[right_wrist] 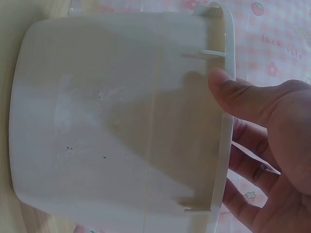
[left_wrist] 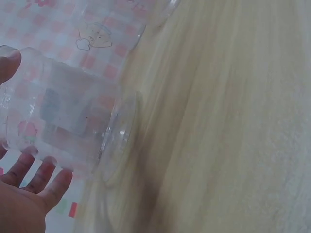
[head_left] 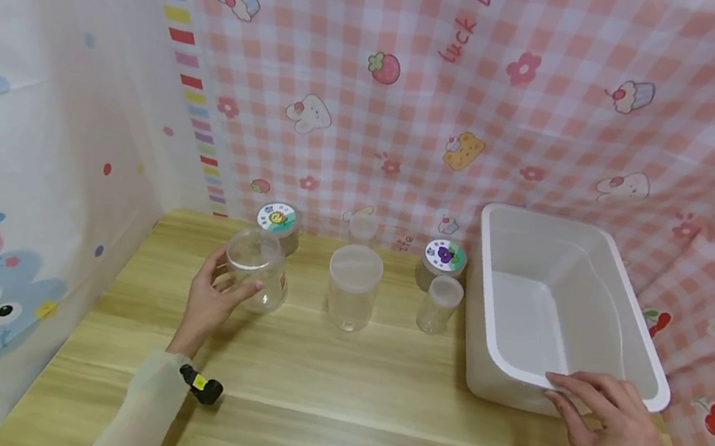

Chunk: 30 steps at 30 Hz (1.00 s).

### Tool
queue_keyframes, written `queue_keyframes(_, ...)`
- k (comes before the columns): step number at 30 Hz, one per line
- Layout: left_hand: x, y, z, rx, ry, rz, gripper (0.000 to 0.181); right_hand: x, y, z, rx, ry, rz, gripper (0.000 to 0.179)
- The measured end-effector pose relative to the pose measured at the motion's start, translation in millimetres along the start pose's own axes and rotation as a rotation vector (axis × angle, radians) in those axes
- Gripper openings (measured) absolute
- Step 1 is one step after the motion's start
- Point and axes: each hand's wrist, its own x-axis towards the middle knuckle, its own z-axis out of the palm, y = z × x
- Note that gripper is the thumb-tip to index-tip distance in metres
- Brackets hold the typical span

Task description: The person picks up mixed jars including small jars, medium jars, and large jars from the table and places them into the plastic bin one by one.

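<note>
My left hand (head_left: pixel 213 299) grips a clear plastic jar (head_left: pixel 266 290) at the left of the table. The left wrist view has the thumb on one side of the jar (left_wrist: pixel 63 111) and the fingers (left_wrist: pixel 54 187) on the other. With my right hand (head_left: pixel 621 428) I pinch the near rim of a white plastic bin (head_left: pixel 485 296). Its thumb (right_wrist: pixel 226 92) lies outside the bin wall (right_wrist: pixel 116 116), while the other fingers reach over the rim to the inside.
Behind the left jar stands a container with a flower-printed lid (head_left: pixel 278 218). A clear lidded jar (head_left: pixel 352 295) is mid-table, with another clear one (head_left: pixel 364 225) behind. Beside the bin are a small clear jar (head_left: pixel 439 308) and a purple-flower-lidded container (head_left: pixel 444 256). A checked cloth (head_left: pixel 348 98) hangs behind.
</note>
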Motion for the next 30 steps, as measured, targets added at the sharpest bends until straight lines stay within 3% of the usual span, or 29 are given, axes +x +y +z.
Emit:
queue_keyframes(6, 0.7, 2.5, 1.0, 0.031, 0.010, 0.040, 0.089, -2.5, 0, 2, 0.015, -0.005, 0.025, 0.038)
queue_keyframes(29, 7.9, 52.2, 6.8, 0.079, 0.016, 0.163, 0.085, -3.6, 0, 0, -0.002, -0.010, 0.021, 0.037)
queue_keyframes(30, 8.8, 54.1, 7.0, 0.079, 0.013, 0.169, 0.085, -3.9, 0, 0, -0.004, -0.012, 0.016, 0.030)
